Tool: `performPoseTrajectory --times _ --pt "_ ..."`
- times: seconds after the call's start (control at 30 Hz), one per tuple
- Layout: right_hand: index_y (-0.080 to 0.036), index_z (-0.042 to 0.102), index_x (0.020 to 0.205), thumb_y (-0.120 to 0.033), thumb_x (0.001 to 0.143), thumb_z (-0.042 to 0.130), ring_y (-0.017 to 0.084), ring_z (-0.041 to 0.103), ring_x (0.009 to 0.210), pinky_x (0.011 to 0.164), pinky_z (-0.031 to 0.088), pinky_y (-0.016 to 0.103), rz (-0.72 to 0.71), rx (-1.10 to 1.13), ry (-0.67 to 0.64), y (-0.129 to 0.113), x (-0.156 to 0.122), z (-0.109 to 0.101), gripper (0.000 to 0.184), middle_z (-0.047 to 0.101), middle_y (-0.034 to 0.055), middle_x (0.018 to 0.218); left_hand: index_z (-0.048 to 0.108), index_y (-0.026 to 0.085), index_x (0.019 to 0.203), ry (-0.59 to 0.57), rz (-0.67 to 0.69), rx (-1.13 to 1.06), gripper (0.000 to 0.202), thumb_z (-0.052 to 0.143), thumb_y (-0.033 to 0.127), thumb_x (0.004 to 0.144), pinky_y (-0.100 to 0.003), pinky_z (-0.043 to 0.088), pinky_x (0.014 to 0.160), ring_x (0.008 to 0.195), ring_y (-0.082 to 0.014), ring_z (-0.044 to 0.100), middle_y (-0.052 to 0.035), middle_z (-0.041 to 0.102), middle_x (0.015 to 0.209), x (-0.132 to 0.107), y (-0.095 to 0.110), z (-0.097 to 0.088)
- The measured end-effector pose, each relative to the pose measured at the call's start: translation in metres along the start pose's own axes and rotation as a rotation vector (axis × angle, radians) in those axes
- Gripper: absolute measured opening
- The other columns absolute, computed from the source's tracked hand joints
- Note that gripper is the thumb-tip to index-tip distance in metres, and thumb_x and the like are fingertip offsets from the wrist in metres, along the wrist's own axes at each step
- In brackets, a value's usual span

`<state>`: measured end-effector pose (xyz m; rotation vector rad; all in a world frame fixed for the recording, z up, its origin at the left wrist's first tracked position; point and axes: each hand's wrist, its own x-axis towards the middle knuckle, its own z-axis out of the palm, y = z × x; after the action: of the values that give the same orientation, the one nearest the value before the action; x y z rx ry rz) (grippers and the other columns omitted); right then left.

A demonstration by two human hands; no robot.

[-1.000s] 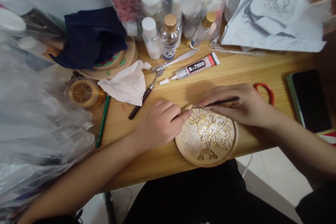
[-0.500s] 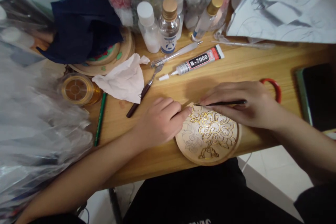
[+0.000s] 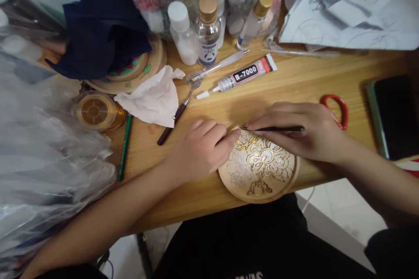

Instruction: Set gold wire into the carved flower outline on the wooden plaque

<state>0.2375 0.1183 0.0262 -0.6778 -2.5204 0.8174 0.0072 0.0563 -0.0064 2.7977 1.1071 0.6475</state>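
A round wooden disc (image 3: pixel 258 170) with a gold wire flower pattern lies at the front edge of the wooden table (image 3: pixel 314 76). My left hand (image 3: pixel 199 150) rests on the table with curled fingers, its fingertips pressing on the disc's upper left rim. My right hand (image 3: pixel 301 130) lies over the disc's top right edge and grips a thin black tool (image 3: pixel 273 129). The tool lies level, its tip pointing left at the disc's upper rim, close to my left fingertips.
Behind the disc lie a B-7000 glue tube (image 3: pixel 240 77), a small spatula (image 3: pixel 178 111), a crumpled tissue (image 3: pixel 152 98) and several bottles (image 3: pixel 207 30). A gold wire spool (image 3: pixel 95 112) and green pencil (image 3: pixel 124 146) lie left. Red scissors (image 3: pixel 337 109), a phone (image 3: pixel 394 115), sketch papers (image 3: pixel 353 8) are right.
The view has shifted slightly, so everything sits a little higher in the picture. Both hands stay at the disc's upper rim with the tool tip in about the same place.
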Motion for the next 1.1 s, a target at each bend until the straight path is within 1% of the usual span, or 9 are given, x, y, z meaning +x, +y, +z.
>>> performPoseTrajectory --times 0.2,0.3,0.4,0.53,0.77,0.87,1.1 --pt "-0.020 0.067 0.096 -0.015 0.088 0.061 0.013 0.071 0.081 0.070 0.057 0.023 0.079 -0.013 0.049 -0.007 -0.003 0.005 0.011 0.075 0.0029 0.089 0.066 0.012 0.103 -0.003 0.012 0.044 0.022 0.050 0.024 0.096 -0.030 0.035 0.064 0.069 -0.0165 0.050 -0.0016 0.057 0.070 0.001 0.002 0.000" --pt "-0.021 0.067 0.094 -0.016 0.087 0.063 0.013 0.071 0.078 0.069 0.057 0.023 0.147 -0.028 0.113 -0.015 -0.006 0.011 0.009 0.075 0.0016 0.087 0.066 0.011 0.103 0.000 0.011 0.050 0.021 0.050 0.023 0.095 -0.030 0.035 0.063 0.069 -0.0167 0.049 -0.0017 0.057 0.071 0.000 0.002 -0.001" --pt "-0.021 0.067 0.093 -0.017 0.086 0.064 0.014 0.071 0.077 0.068 0.057 0.024 0.225 -0.066 0.176 -0.023 -0.008 0.018 0.008 0.075 0.0023 0.086 0.066 0.011 0.103 -0.005 0.008 0.049 0.021 0.050 0.022 0.095 -0.031 0.036 0.064 0.070 -0.0171 0.050 -0.0026 0.058 0.074 0.000 0.002 0.000" --pt "-0.019 0.067 0.090 -0.014 0.085 0.063 0.014 0.071 0.075 0.068 0.057 0.025 0.293 -0.105 0.283 -0.033 -0.011 0.030 0.008 0.075 0.0030 0.084 0.067 0.013 0.102 0.013 0.000 0.052 0.022 0.048 0.022 0.095 -0.031 0.036 0.064 0.070 -0.0169 0.050 -0.0023 0.059 0.073 -0.001 0.002 0.002" --pt "-0.017 0.069 0.086 -0.017 0.083 0.064 0.015 0.070 0.069 0.064 0.055 0.027 0.457 -0.182 0.455 -0.050 -0.009 0.049 0.006 0.075 0.0049 0.080 0.068 0.016 0.098 0.031 -0.004 0.017 0.026 0.043 0.021 0.097 -0.032 0.036 0.064 0.071 -0.0173 0.051 -0.0026 0.057 0.072 -0.003 0.000 0.006" --pt "-0.016 0.069 0.084 -0.017 0.083 0.061 0.016 0.069 0.067 0.063 0.054 0.028 0.537 -0.197 0.506 -0.056 -0.007 0.058 0.008 0.074 0.0051 0.078 0.069 0.017 0.101 0.022 -0.008 0.002 0.027 0.043 0.022 0.096 -0.032 0.036 0.064 0.072 -0.0179 0.052 -0.0026 0.056 0.072 -0.005 -0.002 0.007" --pt "-0.015 0.071 0.082 -0.022 0.082 0.057 0.018 0.067 0.064 0.062 0.053 0.030 0.704 -0.320 0.617 -0.068 0.002 0.076 0.016 0.074 0.0069 0.074 0.070 0.018 0.096 -0.015 -0.024 0.016 0.028 0.042 0.021 0.095 -0.032 0.035 0.063 0.072 -0.0184 0.051 -0.0026 0.054 0.072 -0.006 -0.002 0.010"
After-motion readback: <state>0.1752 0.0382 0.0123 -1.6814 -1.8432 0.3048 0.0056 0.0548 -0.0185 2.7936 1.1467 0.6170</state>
